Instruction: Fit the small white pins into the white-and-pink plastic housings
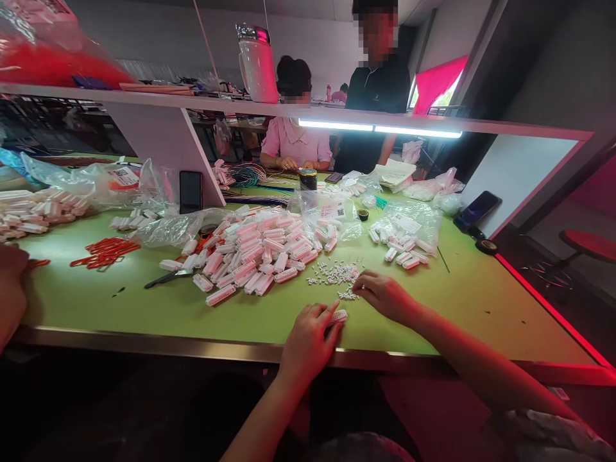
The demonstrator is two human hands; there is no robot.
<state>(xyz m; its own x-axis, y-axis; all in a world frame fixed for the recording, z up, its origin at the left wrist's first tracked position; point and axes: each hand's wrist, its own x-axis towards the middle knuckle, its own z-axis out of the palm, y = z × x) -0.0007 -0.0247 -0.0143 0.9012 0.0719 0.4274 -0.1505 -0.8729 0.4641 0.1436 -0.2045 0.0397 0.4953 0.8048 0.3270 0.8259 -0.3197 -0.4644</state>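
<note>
My left hand (310,337) rests at the table's near edge and holds a white connector housing (339,316) against the green table (144,308). Just to its right, my right hand (382,295) has its fingertips in a scatter of tiny white pieces (334,274); whether it pinches one I cannot tell. A big heap of white connector housings (255,253) lies just beyond the hands.
Clear bags with more housings (407,240) lie right of the heap. Tweezers (168,277) and red clips (106,250) lie left, a phone (190,191) leans at the shelf support. Another person's arm (9,289) shows at far left. Two people (296,138) stay across the table.
</note>
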